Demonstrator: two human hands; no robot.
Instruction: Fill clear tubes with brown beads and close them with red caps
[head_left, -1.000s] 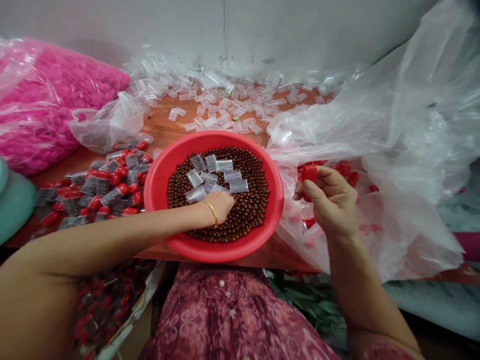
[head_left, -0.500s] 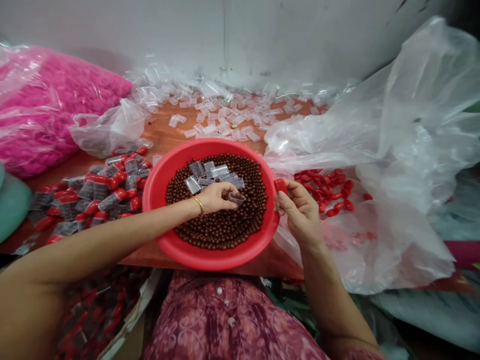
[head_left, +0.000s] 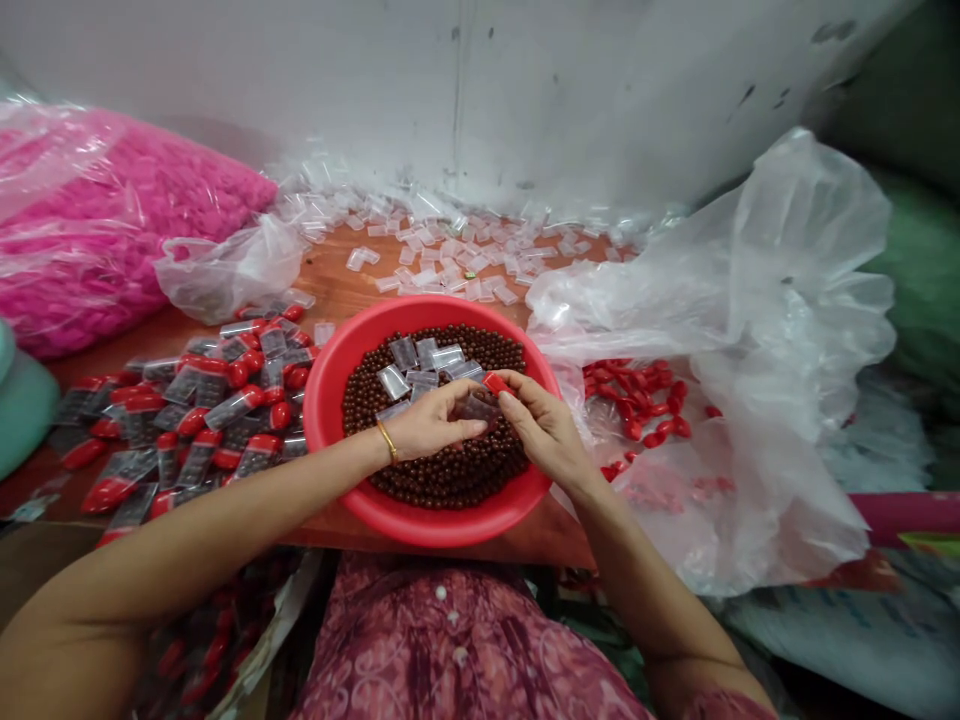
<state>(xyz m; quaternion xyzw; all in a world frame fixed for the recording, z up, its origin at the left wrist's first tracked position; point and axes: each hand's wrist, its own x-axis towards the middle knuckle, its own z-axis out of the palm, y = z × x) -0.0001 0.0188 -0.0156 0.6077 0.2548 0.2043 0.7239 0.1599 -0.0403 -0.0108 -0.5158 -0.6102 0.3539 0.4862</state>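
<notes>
- Head view: L hand [head_left: 429, 425] gripping clear flat plastic container [head_left: 480, 408] btwn thumb & fingers, above the beads. Looks dark inside; can't tell if full, as beads show behind.
- R hand [head_left: 551, 430] pinching glossy red plastic cap [head_left: 495, 382] at container's upper end; can't tell if touching.
- Both over round red plastic basin [head_left: 427, 530] w/ small round brown beads [head_left: 442, 485].
- Done (judged): this one uncapped or only just being capped. Big pile of red-capped clear containers [head_left: 206, 400] on bench [head_left: 337, 268], L of basin; more red-capped pcs [head_left: 217, 640] below bench edge, partly hidden by L arm.
- Left (judged): several uncapped clear containers [head_left: 392, 382] on beads; many loose clear plastic pcs [head_left: 450, 250] at back; loose red caps [head_left: 630, 400] R of basin, by crumpled translucent plastic sheeting [head_left: 757, 500]. Plenty remaining; no count poss.
</notes>
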